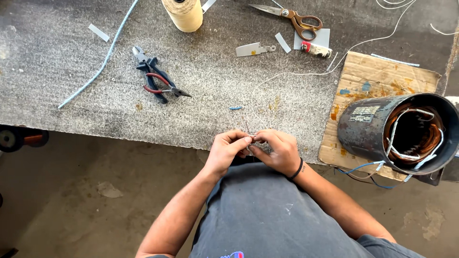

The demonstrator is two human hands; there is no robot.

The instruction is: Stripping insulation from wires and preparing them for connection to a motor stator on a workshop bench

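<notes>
Grey speckled worktable [71,71] w/ bare concrete floor [95,200] below, daylit.

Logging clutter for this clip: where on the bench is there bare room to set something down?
Bare bench lies left of the blue cord, and between the pliers and the cardboard. Crowded: the top edge around the twine spool and scissors, and the right, where the motor housing sits.

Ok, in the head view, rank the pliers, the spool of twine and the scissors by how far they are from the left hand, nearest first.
1. Pliers, on the bench up and left of the left hand.
2. Spool of twine, at the far edge, left of centre.
3. Scissors, at the far edge, to the right.
</notes>
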